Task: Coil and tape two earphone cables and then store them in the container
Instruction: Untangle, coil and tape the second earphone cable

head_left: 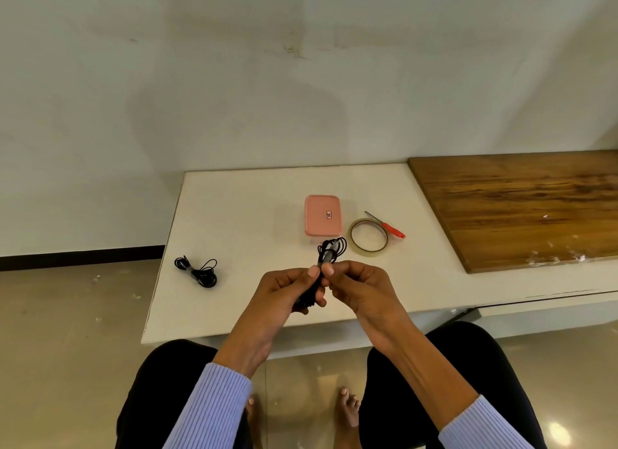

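**Second coil under tape, box not yet opened**

Both hands meet above the near edge of the white table (234, 214): the left hand (284, 291) curls around the lower part of a black coiled earphone cable (329, 253), while the right hand (354, 281) pinches its taped middle. A first black taped cable bundle (197, 272) lies well apart to the left. Taping looks nearly done. Next comes opening the pink lidded plastic container (322, 214), beside the clear tape roll (369, 235) and red-handled scissors (388, 226).

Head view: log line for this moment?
left hand+right hand: grip second cable coil | first coil: taped, on table | container: lidded
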